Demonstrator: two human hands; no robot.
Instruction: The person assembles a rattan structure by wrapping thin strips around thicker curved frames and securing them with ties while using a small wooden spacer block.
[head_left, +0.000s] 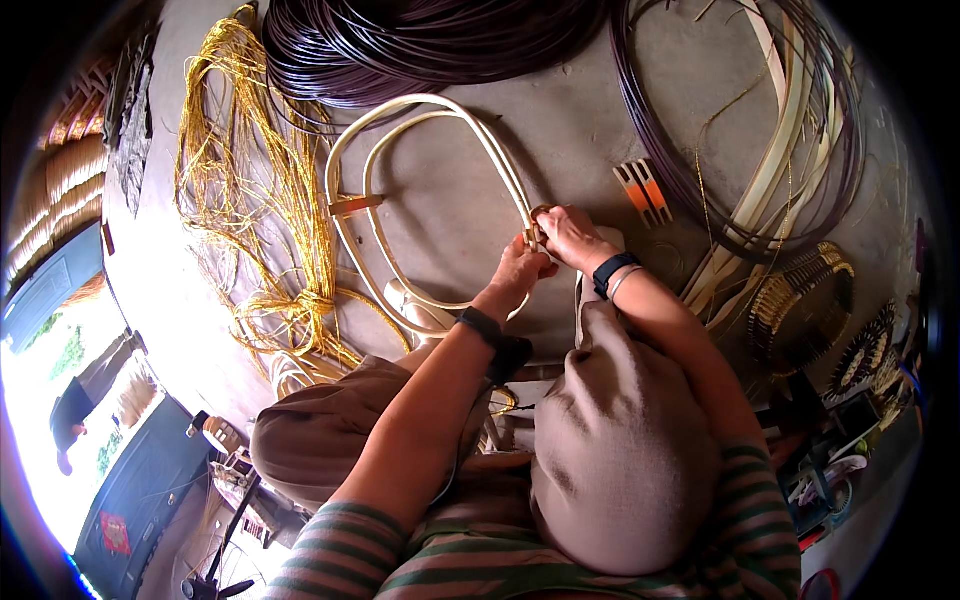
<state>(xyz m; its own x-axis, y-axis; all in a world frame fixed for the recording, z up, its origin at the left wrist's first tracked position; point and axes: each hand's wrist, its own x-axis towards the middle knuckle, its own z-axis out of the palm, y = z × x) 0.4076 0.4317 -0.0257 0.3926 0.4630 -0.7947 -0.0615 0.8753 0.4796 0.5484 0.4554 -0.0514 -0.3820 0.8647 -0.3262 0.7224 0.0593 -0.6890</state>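
Two pale cane hoops make up an oval frame (430,103) in front of me. A brown strip (356,205) bridges the hoops on their left side. At the frame's right side my left hand (520,270) has its fingers closed round the pale cane. Just above and to the right, my right hand (570,237) pinches at the same spot, touching the frame where the canes meet. Its fingertips are partly hidden, so any fine strand between them cannot be made out. A small piece with orange and pale bars (645,193) lies to the right of my hands.
A bundle of gold cord (318,260) lies at the left. Dark coiled strands (430,50) spread along the far side. More dark loops and pale flat strips (775,180) lie at the right, near a round woven ring (800,305). A fan (205,585) stands lower left.
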